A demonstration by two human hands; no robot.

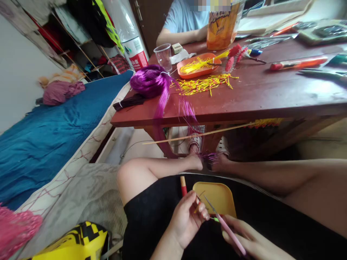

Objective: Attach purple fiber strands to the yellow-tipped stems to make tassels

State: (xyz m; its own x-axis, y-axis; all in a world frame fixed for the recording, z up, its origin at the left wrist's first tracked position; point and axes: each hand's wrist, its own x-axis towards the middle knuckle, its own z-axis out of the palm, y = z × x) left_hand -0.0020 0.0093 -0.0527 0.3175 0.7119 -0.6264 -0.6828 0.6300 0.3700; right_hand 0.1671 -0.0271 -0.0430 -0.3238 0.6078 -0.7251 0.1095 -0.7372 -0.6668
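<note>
My left hand [187, 218] is low in the view over my lap, fingers curled round a thin wooden stick with a red band [183, 185] that points up from the fist. My right hand [249, 240] grips a slim pink-handled pointed tool [225, 225], its metal tip reaching up toward my left fingertips. A small green bit shows between the two hands. A yellow plastic tray [217, 196] lies on my black-clothed lap just behind the hands.
A red wooden table [260, 94] ahead holds a purple thread bundle [150, 81], yellow strands [202, 85], an orange dish [199, 65], a clear cup [163, 56] and a snack bag [222, 27]. Another person sits across the table. A blue bed [54, 133] lies left.
</note>
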